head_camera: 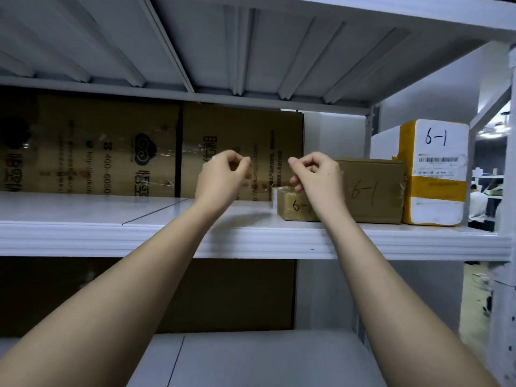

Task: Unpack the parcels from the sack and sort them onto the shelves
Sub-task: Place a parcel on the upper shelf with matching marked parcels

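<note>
Both hands, left hand [220, 174] and right hand [315, 174], hover above the middle shelf [167, 238] with fingers curled, holding nothing. 3 parcels marked 6-1 sit on it: a small box [293, 205] partly behind the right wrist, a cardboard box [374, 191], a white foam box [435, 174]. 2 flattened cartons [111, 146] line the back.

We count three parcels marked "6-1" at the right of the frame: one small brown box [293, 205], one larger brown carton [374, 188] and one white parcel with yellow tape [435, 174]. Behind them, from the left edge to the middle, we count two big flattened cardboard sheets [111, 146] standing side by side, and one more brown sheet [223, 294] lower down. We see two shelf boards [251, 241] and two hands, left hand [220, 174] and right hand [318, 174].
</note>
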Available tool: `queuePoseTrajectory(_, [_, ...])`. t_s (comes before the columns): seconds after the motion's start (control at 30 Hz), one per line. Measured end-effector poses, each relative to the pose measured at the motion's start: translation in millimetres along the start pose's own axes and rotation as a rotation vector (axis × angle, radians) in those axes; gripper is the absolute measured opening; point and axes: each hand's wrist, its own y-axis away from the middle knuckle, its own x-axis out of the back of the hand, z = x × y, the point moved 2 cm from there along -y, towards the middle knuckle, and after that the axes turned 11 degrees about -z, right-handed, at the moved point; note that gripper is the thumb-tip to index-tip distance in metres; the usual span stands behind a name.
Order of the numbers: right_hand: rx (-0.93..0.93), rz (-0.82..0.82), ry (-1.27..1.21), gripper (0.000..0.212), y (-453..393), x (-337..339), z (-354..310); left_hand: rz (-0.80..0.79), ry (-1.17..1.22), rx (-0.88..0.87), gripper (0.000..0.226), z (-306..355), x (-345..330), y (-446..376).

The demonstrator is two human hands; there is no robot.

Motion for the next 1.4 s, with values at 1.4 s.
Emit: queuePoseTrajectory(1.4, [-0.115,-1.592,-0.405,0.023,527.1,-934.1,-375.9,0.814,-0.51,1.305,0.018,-332.0,811.6,645.0])
